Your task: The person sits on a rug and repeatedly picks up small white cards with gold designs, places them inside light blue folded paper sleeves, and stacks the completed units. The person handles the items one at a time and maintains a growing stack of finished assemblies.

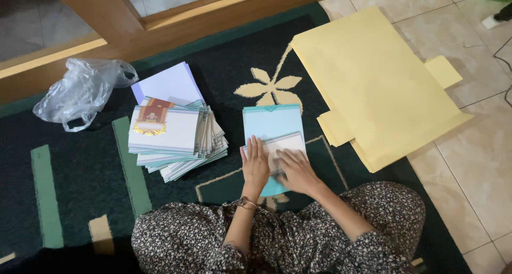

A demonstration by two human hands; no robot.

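Observation:
A light blue sheet (271, 122) lies flat on the dark green rug in front of me. A white card (288, 143) with a patterned border rests on its lower half. My left hand (254, 164) lies flat on the card's left part, fingers together. Pressed flat over the card's lower right part is my right hand (296, 170). Neither hand grips anything. A tall stack of similar white cards (173, 138) sits to the left, with a red and gold ornament on the top card.
Large yellow paper sheets (373, 82) lie to the right, half on the tiled floor (480, 156). A pale lilac sheet (168, 84) sits behind the card stack. A crumpled clear plastic bag (80, 92) lies at far left by a wooden door frame (106, 12).

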